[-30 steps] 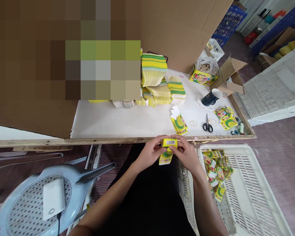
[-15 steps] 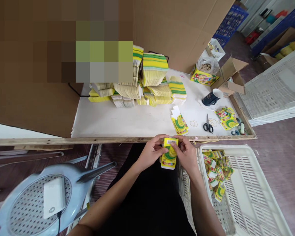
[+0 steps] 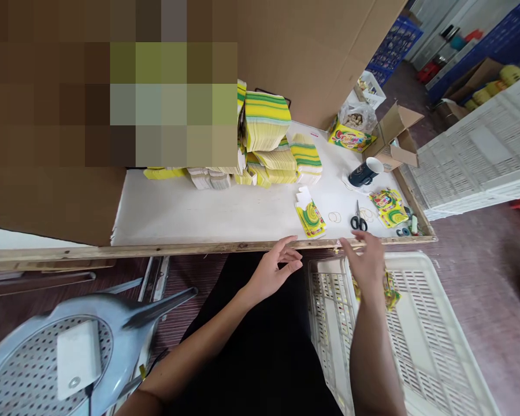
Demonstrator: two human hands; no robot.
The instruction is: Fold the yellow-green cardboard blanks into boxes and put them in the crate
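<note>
My left hand (image 3: 274,271) hovers open just below the table's wooden front edge (image 3: 199,249), fingers spread and empty. Over the white plastic crate (image 3: 420,341) my right hand (image 3: 366,266) is stretched out, blurred by motion, fingers apart with nothing in them. Under and beside it lie several small yellow-green boxes (image 3: 390,292) in the crate. A short stack of flat yellow-green box blanks (image 3: 311,216) lies on the table just beyond both hands.
Tall stacks of flat blanks (image 3: 266,124) stand at the back of the white table. Scissors (image 3: 357,221), rubber bands (image 3: 334,217), a dark mug (image 3: 364,172) and more folded boxes (image 3: 387,207) lie at right. A grey stool (image 3: 69,352) holding a white device stands lower left.
Both hands held a small yellow box before my lap; now it is gone from them. My right hand has swung right over the crate and my left hand has opened.
</note>
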